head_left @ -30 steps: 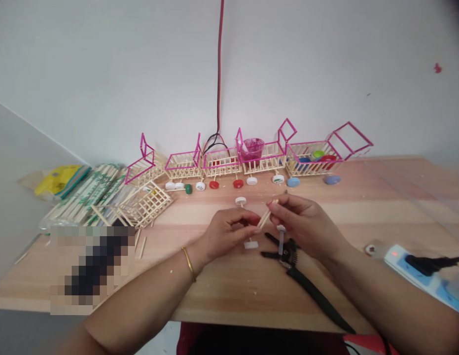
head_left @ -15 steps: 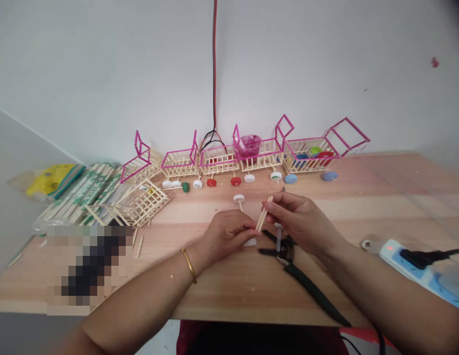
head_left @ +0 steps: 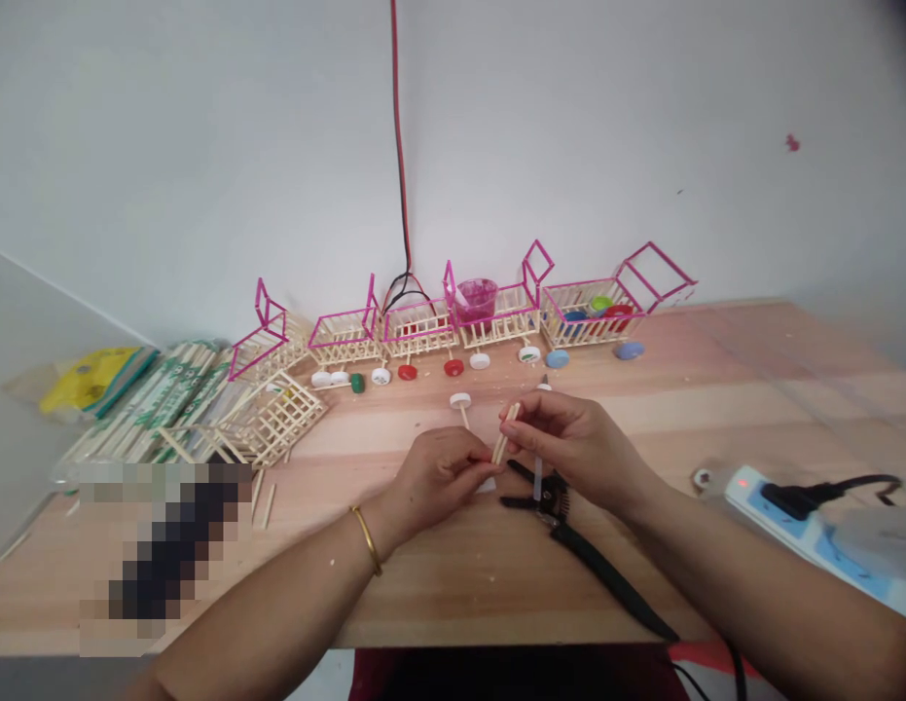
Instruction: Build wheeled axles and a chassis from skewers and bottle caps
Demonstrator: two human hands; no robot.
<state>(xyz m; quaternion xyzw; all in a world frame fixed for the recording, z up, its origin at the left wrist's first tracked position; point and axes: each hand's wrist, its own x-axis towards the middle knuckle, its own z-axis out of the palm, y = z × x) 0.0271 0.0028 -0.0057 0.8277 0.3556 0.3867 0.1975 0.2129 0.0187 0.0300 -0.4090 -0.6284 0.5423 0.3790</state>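
Between my two hands are short wooden sticks [head_left: 505, 434], laid side by side and tilted. My left hand [head_left: 442, 479] pinches their lower end with thumb and forefinger. At the upper end, my right hand [head_left: 580, 443] has its fingertips closed on the same sticks. A white bottle cap [head_left: 460, 400] on a thin wooden stick lies just beyond my left hand. Under my right hand lie black-handled pliers [head_left: 598, 565], their head partly covered by a slim pale tool whose kind I cannot make out.
Small stick-built carts [head_left: 423, 331] with magenta rims and bottle-cap wheels line the wall. A magenta-stained cup [head_left: 477, 302] stands among them. Bagged sticks [head_left: 142, 409] and an unpainted stick frame [head_left: 284, 419] lie left. A power strip [head_left: 780, 516] sits at right.
The view has shifted slightly, so the whole scene sits a little further left. Both hands keep hold of the sticks in nearly the same pose.
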